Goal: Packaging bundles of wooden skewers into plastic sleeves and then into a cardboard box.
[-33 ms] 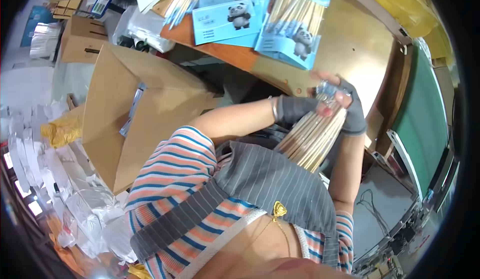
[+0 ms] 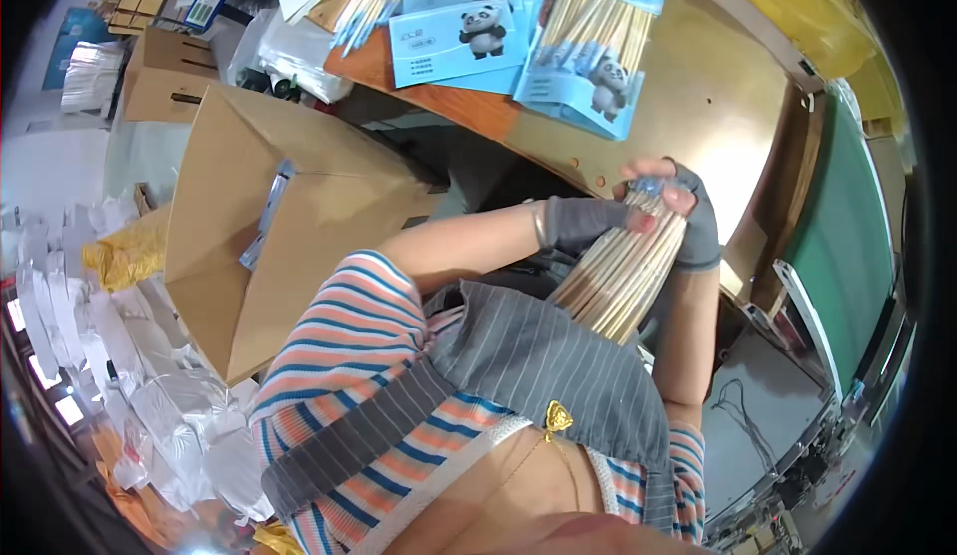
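Observation:
Both of my hands, in grey fingerless gloves, are closed round a thick bundle of bamboo chopsticks (image 2: 623, 274) in front of my apron. My left hand (image 2: 608, 221) grips the bundle's upper part from the left side. On the right, my right hand (image 2: 695, 218) wraps round the same end, its fingers curled over the top. Bluish tips (image 2: 653, 186) show between the fingers; the other ends slant down toward my apron. Beyond my hands, a blue panda-printed pouch (image 2: 590, 52) filled with chopsticks lies on the table (image 2: 718, 87).
Left of that pouch are flat blue pouches (image 2: 454, 47) and loose chopsticks (image 2: 364, 12). An open cardboard box (image 2: 329, 226) stands left of my arm, with a blue-printed packet (image 2: 267, 216) inside. White plastic bags (image 2: 179, 416) pile up at far left; a green panel (image 2: 847, 246) rises at right.
My hands have shifted slightly with the bundle, and the fingers at its top look less blurred. Both hands still grip the chopsticks. The view has moved a little.

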The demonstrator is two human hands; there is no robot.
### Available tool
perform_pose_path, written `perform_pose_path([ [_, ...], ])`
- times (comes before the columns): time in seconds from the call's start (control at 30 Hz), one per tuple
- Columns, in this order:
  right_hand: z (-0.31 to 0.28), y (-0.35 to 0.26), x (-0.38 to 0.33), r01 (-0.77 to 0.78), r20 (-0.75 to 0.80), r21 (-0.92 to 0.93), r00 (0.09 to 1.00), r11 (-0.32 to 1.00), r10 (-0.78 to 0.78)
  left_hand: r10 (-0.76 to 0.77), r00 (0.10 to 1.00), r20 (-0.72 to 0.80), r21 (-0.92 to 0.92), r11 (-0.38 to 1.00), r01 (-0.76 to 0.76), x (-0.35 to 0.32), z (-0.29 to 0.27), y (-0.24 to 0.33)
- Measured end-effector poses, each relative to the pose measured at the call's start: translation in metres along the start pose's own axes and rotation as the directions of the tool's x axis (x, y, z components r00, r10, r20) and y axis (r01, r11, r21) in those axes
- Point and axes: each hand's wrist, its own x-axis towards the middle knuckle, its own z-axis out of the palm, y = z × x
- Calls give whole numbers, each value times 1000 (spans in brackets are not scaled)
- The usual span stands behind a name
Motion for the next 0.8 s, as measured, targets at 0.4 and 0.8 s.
perform_pose_path([
  [0.4, 32, 24, 22, 53, -83, 95, 995, 994, -45, 479, 831, -284, 723, -463, 513, -68, -234, 126],
  [0.8, 37, 6, 7, 120, -113, 12, 987, 993, -118, 557, 830, -34, 927, 328, -182, 78, -148, 84],
])
